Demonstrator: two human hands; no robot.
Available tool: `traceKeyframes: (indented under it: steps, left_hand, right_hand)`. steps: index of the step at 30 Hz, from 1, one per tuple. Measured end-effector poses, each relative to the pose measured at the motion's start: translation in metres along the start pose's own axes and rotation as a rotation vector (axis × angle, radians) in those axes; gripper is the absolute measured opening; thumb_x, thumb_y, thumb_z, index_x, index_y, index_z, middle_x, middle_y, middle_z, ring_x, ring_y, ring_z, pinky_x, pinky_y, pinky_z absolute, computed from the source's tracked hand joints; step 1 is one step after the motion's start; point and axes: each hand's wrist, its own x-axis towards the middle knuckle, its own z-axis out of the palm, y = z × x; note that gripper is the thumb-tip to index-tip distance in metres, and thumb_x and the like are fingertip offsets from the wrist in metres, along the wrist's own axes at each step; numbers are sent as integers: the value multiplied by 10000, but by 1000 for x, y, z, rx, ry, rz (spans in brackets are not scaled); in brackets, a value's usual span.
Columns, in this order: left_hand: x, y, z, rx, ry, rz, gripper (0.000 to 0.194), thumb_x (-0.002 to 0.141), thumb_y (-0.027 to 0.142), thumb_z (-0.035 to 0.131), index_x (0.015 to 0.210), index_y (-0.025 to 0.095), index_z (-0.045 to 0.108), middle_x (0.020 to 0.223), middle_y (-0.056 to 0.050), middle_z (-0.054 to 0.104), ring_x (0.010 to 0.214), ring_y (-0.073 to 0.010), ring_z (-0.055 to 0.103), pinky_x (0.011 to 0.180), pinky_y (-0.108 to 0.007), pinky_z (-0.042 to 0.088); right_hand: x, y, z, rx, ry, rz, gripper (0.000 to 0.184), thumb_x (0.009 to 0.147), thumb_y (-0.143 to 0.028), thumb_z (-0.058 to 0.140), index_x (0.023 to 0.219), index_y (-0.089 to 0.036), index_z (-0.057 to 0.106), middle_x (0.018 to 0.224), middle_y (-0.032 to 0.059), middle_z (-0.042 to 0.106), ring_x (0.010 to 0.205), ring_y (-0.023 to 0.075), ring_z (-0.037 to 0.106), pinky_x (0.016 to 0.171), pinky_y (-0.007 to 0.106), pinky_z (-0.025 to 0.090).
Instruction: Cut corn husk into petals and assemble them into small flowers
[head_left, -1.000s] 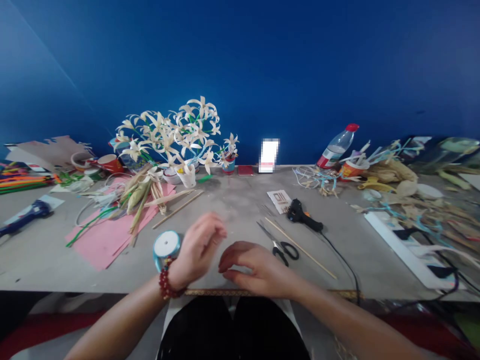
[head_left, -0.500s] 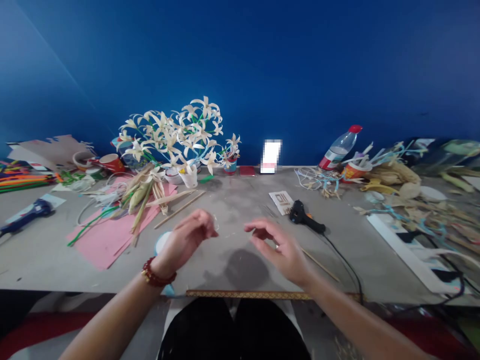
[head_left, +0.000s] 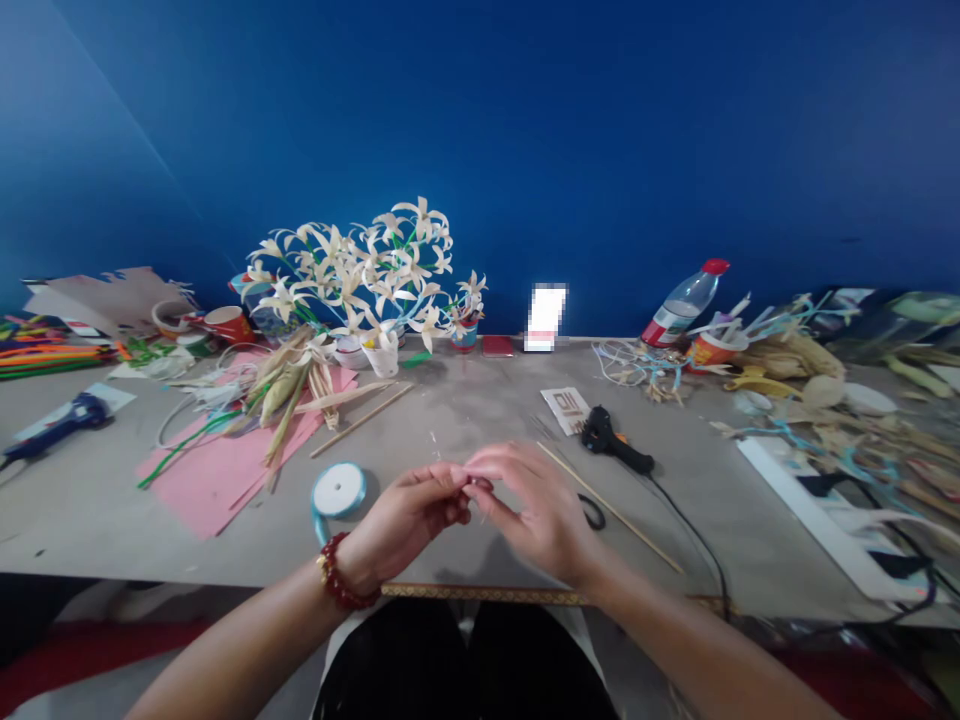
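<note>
My left hand [head_left: 420,505], with a red bead bracelet [head_left: 343,575] at the wrist, is closed, its fingertips pinched above the middle of the table. Against those fingertips press the thumb and fingers of my right hand [head_left: 529,505], also closed. Whatever lies between them is too small and too covered to make out. Left of my left hand lies a roll of light blue ribbon [head_left: 339,491], its tail hanging toward the table edge. A black loop, perhaps a scissor handle [head_left: 593,512], shows beside my right hand, along with a thin wooden stick [head_left: 622,518].
A black glue gun [head_left: 616,440] and a white power strip [head_left: 795,515] are on the right. White flowers [head_left: 375,270] stand in cups at the back. Pink paper [head_left: 202,490] with husks lies left, near a blue glue gun [head_left: 64,428]. A bottle [head_left: 686,300] leans against the wall.
My hands have come together from apart, and their fingertips now meet. The ribbon roll and the black loop have come into clearer view. The camera has shifted slightly.
</note>
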Motion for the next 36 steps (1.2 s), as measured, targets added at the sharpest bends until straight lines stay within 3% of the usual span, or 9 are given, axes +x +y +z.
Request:
traceKeyframes:
  steps: [4, 9, 13, 16, 19, 24, 27, 31, 36]
  left_hand:
    - [-1, 1, 1, -34, -72, 14, 214, 868, 255, 629, 945, 90, 740, 869, -82, 646, 693, -120, 533, 733, -287, 445]
    - [2, 5, -1, -115, -186, -48, 385, 958, 322, 455, 1139, 71, 685, 1041, -140, 620, 859, -177, 557, 830, -339, 447]
    - [5, 6, -3, -191, -182, -47, 445, 980, 365, 409, 1161, 51, 668, 1030, -144, 619, 917, -191, 556, 850, -336, 444]
    - [5, 5, -3, -244, -178, -61, 459, 985, 370, 395, 1162, 41, 661, 1021, -144, 628, 933, -197, 566, 854, -333, 445]
    - [4, 5, -2, -319, -172, -123, 482, 999, 371, 353, 1172, 30, 648, 1036, -152, 644, 944, -197, 579, 862, -333, 447]
    - [0, 6, 0, -443, -169, -210, 449, 998, 343, 378, 1188, 21, 627, 982, -131, 678, 852, -156, 601, 823, -301, 455]
    - [-1, 5, 1, -460, -182, -237, 437, 992, 333, 404, 1195, 9, 616, 937, -117, 689, 784, -134, 599, 799, -287, 457]
    - [-1, 4, 1, -412, -188, -235, 449, 993, 345, 391, 1202, 16, 615, 1011, -150, 706, 776, -142, 607, 798, -297, 464]
    - [1, 6, -3, -396, -168, -205, 455, 1002, 351, 362, 1217, 35, 610, 1113, -170, 689, 788, -129, 601, 801, -275, 472]
  right_hand:
    - [0, 8, -5, -72, 7, -89, 166, 893, -91, 569, 1010, -198, 618, 1004, 75, 698, 917, 212, 611, 838, 367, 480]
    - [2, 12, -22, 47, 145, 57, 128, 890, -91, 577, 925, -211, 604, 914, 44, 673, 884, 193, 616, 825, 353, 470]
    - [-1, 12, -26, 153, 33, 146, 79, 891, -160, 617, 829, -209, 614, 803, 16, 641, 762, 164, 607, 713, 304, 471]
    - [-7, 12, -20, 187, 5, 168, 50, 898, -173, 620, 885, -209, 651, 819, 24, 662, 758, 159, 616, 701, 296, 478]
    - [-13, 13, -14, 134, 47, 75, 137, 893, -130, 613, 974, -219, 677, 874, 44, 699, 807, 175, 632, 743, 319, 485]
    - [-18, 17, -14, 36, 12, -120, 319, 870, -62, 603, 1144, -220, 641, 972, 79, 713, 859, 206, 632, 774, 361, 487]
    - [-16, 17, -17, 66, -21, -164, 291, 884, -63, 575, 1125, -218, 626, 953, 71, 703, 864, 205, 619, 780, 363, 480]
    - [-13, 15, -25, 184, -50, 1, 83, 915, -142, 561, 926, -210, 606, 812, 33, 639, 770, 176, 584, 717, 325, 454]
    - [-18, 19, -32, 408, 200, 343, 119, 952, -266, 542, 847, -213, 559, 777, 10, 590, 682, 143, 543, 616, 271, 412]
